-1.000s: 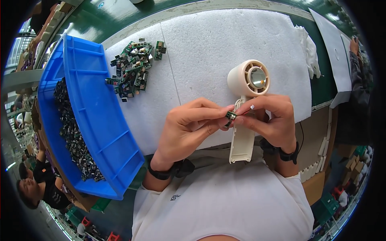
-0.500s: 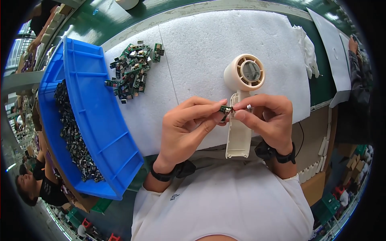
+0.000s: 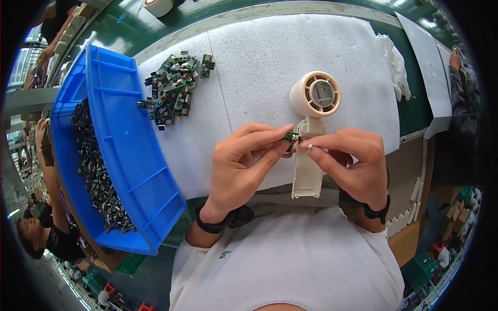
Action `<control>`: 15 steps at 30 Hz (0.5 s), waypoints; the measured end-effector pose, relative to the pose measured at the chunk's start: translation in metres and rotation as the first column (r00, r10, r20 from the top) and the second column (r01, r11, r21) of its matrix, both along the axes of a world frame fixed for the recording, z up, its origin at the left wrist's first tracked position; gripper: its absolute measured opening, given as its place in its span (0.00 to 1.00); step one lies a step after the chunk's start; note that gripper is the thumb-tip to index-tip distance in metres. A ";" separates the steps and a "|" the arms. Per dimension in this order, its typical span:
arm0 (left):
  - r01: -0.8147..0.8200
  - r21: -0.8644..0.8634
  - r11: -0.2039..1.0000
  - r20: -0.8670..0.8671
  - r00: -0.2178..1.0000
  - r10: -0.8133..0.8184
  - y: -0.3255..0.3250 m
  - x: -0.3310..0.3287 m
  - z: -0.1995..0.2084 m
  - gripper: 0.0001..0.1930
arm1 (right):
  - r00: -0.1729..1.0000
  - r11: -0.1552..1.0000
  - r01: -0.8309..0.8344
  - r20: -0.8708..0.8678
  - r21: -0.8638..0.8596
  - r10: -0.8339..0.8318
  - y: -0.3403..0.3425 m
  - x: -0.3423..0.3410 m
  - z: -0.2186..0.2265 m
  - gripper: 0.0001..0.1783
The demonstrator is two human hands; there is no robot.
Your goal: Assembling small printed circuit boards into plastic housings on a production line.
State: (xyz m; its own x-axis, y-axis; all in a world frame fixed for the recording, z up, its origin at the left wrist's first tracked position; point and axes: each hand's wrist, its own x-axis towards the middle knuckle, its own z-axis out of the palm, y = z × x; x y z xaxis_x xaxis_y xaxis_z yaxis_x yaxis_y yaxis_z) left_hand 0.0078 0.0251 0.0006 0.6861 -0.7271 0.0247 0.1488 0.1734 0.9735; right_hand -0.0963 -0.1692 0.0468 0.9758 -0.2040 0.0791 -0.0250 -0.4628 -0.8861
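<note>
At the left of the frame we see a blue bin (image 3: 127, 140) holding many small dark parts (image 3: 96, 171). Right of it, toward the upper left, a heap of green circuit boards (image 3: 174, 88) lies on the white foam sheet (image 3: 259, 62). Near the centre, our left hand (image 3: 241, 166) pinches a small circuit board (image 3: 290, 137). Just right of that board we have a cream handheld fan (image 3: 312, 123), its round head uppermost. Our right hand (image 3: 355, 163) is narrow, thumb and forefinger drawn together at a small white plug (image 3: 310, 147). A white glove (image 3: 397, 67) lies upper right.
</note>
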 end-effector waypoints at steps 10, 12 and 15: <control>-0.027 0.032 0.999 0.048 0.999 0.026 0.000 -0.005 0.000 0.19 | 0.971 0.972 0.201 0.158 -0.122 -0.181 0.020 0.004 -0.011 0.06; -0.053 0.019 0.998 0.084 0.995 0.051 -0.001 -0.007 -0.001 0.17 | 0.971 0.963 0.189 0.185 -0.195 -0.153 0.019 0.004 -0.012 0.07; -0.088 0.034 0.996 0.195 0.978 0.080 -0.003 -0.008 -0.006 0.19 | 0.967 0.923 0.171 0.238 -0.345 -0.090 0.016 0.006 -0.012 0.09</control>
State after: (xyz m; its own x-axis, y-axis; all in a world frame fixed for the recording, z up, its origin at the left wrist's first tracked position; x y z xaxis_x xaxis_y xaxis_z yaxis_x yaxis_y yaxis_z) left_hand -0.0004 0.0217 -0.0057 0.7299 -0.6704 0.1332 -0.0557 0.1358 0.9892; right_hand -0.0899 -0.1530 0.0349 0.8939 -0.2463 0.3746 0.0644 -0.7563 -0.6511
